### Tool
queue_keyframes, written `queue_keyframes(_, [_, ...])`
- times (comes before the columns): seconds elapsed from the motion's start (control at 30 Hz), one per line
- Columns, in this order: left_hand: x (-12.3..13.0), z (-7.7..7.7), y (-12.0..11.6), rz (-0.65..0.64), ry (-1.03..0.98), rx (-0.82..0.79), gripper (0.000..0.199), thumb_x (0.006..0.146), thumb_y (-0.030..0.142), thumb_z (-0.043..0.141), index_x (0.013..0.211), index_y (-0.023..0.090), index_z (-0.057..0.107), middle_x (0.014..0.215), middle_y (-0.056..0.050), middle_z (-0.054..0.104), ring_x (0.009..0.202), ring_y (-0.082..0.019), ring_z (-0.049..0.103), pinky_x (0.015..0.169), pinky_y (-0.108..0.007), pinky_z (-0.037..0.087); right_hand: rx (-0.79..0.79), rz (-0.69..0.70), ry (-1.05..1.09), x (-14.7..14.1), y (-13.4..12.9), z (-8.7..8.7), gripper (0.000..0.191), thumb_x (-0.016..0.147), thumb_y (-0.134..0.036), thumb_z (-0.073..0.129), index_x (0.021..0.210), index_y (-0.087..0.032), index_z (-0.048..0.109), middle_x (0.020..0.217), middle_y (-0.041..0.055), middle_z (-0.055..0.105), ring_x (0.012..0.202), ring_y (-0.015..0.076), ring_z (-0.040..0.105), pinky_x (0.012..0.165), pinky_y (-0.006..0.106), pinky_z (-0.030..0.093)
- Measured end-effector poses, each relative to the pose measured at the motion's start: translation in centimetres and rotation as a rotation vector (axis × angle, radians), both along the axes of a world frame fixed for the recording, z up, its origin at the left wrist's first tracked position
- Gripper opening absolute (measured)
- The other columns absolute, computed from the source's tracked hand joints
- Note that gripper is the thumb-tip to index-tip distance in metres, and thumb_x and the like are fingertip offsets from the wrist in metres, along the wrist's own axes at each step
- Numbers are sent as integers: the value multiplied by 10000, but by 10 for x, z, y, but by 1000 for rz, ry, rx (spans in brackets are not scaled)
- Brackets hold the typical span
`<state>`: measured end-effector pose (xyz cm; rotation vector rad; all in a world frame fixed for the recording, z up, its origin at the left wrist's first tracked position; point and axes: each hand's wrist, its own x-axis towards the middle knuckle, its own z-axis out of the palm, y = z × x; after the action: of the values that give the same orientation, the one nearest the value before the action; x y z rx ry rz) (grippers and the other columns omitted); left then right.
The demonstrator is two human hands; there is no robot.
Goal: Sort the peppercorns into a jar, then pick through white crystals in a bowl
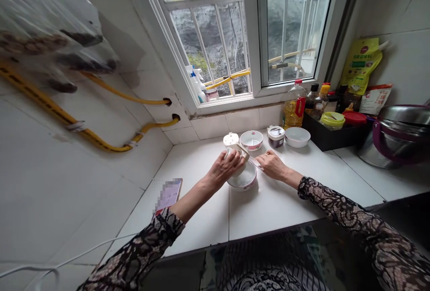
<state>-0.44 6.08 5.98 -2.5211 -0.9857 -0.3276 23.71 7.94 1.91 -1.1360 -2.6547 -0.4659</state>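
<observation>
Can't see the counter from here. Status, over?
Left grip: pale container tilted above bowl. Right grip: thin utensil by bowl's rim. White-topped jar just behind left grip.

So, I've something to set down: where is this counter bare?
The white tiled counter is bare between the white round bowl under the left hand and the counter's near edge; also, beyond the left forearm, between the flat purple phone-like slab and the tiled back wall. It's crowded from that hand back to the clear red-capped oil bottle.
</observation>
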Motion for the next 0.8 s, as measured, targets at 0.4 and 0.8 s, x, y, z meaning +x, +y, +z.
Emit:
queue_keyframes(0.4, [10,7,7,-61,54,-147,576,840,-7,508,1327,300,518,1298,-100,601,1293,-247,513,1138,-470,375,-43,-30,-32,-9,-3,-7,287,900,-21,374,880,-80,654,812,165,696,742,237,615,874,377,376])
queue_keyframes(0.8, [15,9,10,-208,-55,-185,526,839,0,429,1227,324,574,1231,-67,624,1216,-220,553,1103,-456,398,-182,-179,114,-9,-15,-2,258,820,30,461,944,-90,652,841,158,731,777,235,668,956,386,353])
